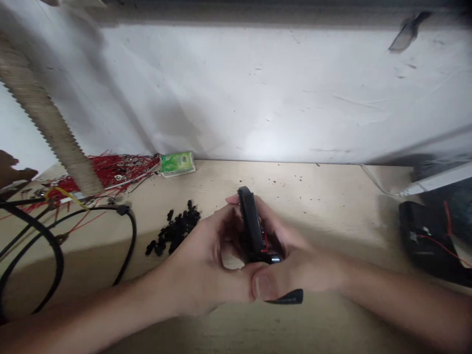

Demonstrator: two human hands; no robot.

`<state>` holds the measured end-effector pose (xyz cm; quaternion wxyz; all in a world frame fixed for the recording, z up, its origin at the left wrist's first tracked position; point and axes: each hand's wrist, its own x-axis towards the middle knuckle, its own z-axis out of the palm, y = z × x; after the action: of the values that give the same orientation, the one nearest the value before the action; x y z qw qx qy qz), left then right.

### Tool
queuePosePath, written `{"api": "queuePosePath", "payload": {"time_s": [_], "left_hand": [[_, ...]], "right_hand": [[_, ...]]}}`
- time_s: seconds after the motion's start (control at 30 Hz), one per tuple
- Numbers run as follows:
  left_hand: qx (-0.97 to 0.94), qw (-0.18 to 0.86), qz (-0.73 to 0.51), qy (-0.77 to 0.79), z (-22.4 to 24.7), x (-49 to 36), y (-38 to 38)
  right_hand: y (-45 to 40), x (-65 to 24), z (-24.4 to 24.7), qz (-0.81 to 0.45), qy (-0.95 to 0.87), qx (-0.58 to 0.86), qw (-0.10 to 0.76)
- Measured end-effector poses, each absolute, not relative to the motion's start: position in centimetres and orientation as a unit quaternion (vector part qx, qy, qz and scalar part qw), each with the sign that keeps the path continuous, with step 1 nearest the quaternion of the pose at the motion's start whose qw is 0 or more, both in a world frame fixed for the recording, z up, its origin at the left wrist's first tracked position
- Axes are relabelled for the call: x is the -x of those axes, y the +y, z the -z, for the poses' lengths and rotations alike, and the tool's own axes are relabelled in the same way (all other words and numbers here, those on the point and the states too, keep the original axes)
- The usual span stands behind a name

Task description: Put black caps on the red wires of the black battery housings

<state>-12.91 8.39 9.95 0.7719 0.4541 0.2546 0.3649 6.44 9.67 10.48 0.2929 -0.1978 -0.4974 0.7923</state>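
Observation:
Both hands are wrapped around a black plastic housing point(250, 221) held upright above the table. My left hand point(214, 255) grips it from the left, thumb at its lower end. On the other side my right hand point(283, 260) closes round it, its thumb pressed over the left thumb. A bit of red wire and a small silver metal cylinder point(274, 258) show at the housing's right side. Below the right thumb a black stub point(291, 297) sticks out; whether it belongs to the housing I cannot tell. My fingers hide much of the housing.
Small black parts point(177, 228) lie piled left of my hands. Behind them are a green packet point(177, 163) and a heap of red wires point(121, 169). Black cable point(132, 236) loops at left. Another black housing point(424, 241) with red wire lies at right. A wall stands behind.

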Motion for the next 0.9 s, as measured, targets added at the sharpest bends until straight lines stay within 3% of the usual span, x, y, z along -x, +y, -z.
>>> {"api": "queuePosePath", "payload": {"time_s": [0.6, 0.9], "left_hand": [[-0.46, 0.763, -0.398, 0.22, -9.51, 12.81, 8.29], [-0.443, 0.765, -0.412, 0.222, -9.77, 12.94, 8.43]], "right_hand": [[9.34, -6.7, -10.0, -0.796, -0.476, 0.243, 0.283], [8.73, -5.91, -10.97, -0.799, -0.343, 0.319, 0.378]]}}
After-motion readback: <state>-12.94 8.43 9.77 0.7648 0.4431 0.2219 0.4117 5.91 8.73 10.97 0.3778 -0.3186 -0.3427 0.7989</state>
